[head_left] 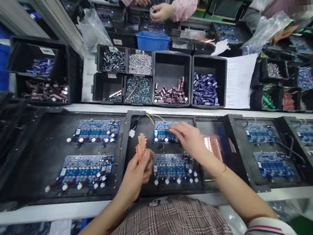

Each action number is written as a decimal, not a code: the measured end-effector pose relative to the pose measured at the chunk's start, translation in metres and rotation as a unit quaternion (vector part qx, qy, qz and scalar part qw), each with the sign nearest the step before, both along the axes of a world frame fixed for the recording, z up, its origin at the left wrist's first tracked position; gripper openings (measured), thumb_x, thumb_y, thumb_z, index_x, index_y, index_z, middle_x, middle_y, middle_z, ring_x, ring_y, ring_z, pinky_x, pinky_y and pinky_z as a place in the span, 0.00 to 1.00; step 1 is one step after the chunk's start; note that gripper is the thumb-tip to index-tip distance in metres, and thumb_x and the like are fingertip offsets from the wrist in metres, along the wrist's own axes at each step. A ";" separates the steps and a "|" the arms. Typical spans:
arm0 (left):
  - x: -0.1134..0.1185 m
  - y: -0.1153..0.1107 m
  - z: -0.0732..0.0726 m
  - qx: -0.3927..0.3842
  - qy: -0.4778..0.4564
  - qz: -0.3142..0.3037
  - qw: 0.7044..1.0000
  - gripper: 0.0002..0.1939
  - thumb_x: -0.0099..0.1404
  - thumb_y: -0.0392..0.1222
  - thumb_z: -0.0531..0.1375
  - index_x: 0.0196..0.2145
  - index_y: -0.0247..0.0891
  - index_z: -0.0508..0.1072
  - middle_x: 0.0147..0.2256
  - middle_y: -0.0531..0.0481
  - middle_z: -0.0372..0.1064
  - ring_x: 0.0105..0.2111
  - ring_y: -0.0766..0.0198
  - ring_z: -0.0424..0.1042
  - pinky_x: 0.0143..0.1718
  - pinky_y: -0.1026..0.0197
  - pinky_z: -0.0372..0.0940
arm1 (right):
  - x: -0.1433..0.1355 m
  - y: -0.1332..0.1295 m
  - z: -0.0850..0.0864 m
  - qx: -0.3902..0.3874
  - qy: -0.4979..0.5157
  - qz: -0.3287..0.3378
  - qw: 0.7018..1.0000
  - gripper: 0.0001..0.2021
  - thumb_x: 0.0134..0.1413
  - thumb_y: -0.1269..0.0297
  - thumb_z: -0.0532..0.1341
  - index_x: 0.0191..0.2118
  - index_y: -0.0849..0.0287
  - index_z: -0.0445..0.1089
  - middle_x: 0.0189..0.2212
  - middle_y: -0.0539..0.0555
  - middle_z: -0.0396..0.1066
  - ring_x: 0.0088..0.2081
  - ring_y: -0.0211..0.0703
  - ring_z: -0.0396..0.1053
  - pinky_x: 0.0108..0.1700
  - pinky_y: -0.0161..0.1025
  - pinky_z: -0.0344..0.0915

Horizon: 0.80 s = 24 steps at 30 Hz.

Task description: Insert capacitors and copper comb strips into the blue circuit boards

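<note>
black trays (69, 192) line the bench, each carrying blue boards, with bins (168, 72) of capacitors behind and another person's hands (160, 12) across the line. left hand (136, 175) is closed round a fan of copper strips (141, 146), held upright just left of the middle tray's boards. right hand (187, 138) rests fingers-down on the upper board (163, 131), loosely curled; whether it pinches a strip i cannot tell. good practice, i judge: seat each strip square, press gently, keep the fan clear of the wires (145, 120).
</note>
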<state>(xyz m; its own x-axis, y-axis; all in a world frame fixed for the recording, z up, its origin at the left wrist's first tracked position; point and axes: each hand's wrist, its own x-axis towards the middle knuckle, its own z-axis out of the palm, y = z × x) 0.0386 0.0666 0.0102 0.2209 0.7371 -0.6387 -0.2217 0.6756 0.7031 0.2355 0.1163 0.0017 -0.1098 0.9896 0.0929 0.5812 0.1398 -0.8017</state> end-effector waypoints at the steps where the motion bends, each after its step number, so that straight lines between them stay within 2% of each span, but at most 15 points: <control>1: -0.001 -0.001 -0.002 -0.014 -0.003 -0.017 1.000 0.22 0.60 0.61 0.60 0.38 0.39 0.63 0.20 0.63 0.51 0.13 0.79 0.44 0.12 0.75 0.40 | 0.003 0.005 -0.008 0.019 -0.072 0.027 0.997 0.10 0.63 0.63 0.56 0.43 0.55 0.74 0.36 0.54 0.70 0.36 0.39 0.70 0.42 0.39 0.67; 3: -0.002 -0.004 -0.005 -0.037 -0.004 -0.038 0.999 0.23 0.60 0.61 0.60 0.39 0.40 0.62 0.20 0.64 0.47 0.14 0.79 0.39 0.12 0.75 0.36 | 0.003 0.013 -0.025 0.043 -0.162 0.072 0.983 0.11 0.63 0.68 0.55 0.43 0.55 0.75 0.38 0.55 0.69 0.37 0.40 0.68 0.41 0.38 0.66; 7: -0.003 -0.013 -0.010 -0.024 0.020 -0.039 0.999 0.23 0.58 0.59 0.62 0.38 0.41 0.59 0.19 0.64 0.52 0.13 0.78 0.42 0.12 0.75 0.38 | -0.005 0.016 -0.044 0.094 -0.247 0.106 0.958 0.11 0.63 0.70 0.55 0.40 0.56 0.75 0.34 0.55 0.71 0.39 0.44 0.66 0.43 0.40 0.62; 10: -0.008 -0.017 -0.013 -0.003 0.033 -0.026 0.999 0.23 0.55 0.57 0.64 0.36 0.39 0.60 0.18 0.62 0.58 0.12 0.79 0.44 0.12 0.74 0.38 | -0.007 0.015 -0.047 0.115 -0.280 0.109 0.947 0.09 0.62 0.69 0.56 0.38 0.55 0.75 0.33 0.54 0.73 0.39 0.46 0.65 0.43 0.41 0.58; 15: -0.013 -0.016 -0.016 -0.011 0.040 -0.005 0.999 0.24 0.50 0.57 0.67 0.29 0.35 0.62 0.17 0.55 0.64 0.11 0.80 0.44 0.11 0.73 0.38 | -0.002 0.013 -0.049 0.137 -0.298 0.124 0.937 0.12 0.63 0.72 0.53 0.39 0.56 0.75 0.34 0.54 0.73 0.38 0.44 0.64 0.42 0.40 0.57; 21: -0.006 -0.013 -0.012 0.008 0.036 -0.014 0.999 0.24 0.54 0.56 0.65 0.38 0.36 0.63 0.16 0.56 0.66 0.10 0.78 0.44 0.10 0.74 0.39 | -0.001 0.015 -0.057 0.129 -0.302 0.142 0.934 0.13 0.64 0.72 0.51 0.39 0.57 0.74 0.34 0.54 0.73 0.38 0.44 0.64 0.42 0.40 0.55; 24: -0.006 -0.017 -0.011 0.018 0.032 -0.004 0.999 0.23 0.56 0.57 0.63 0.37 0.37 0.62 0.15 0.56 0.65 0.10 0.79 0.43 0.11 0.75 0.38 | 0.001 0.017 -0.053 0.125 -0.308 0.149 0.931 0.14 0.63 0.75 0.51 0.38 0.58 0.74 0.34 0.54 0.73 0.38 0.43 0.64 0.43 0.41 0.55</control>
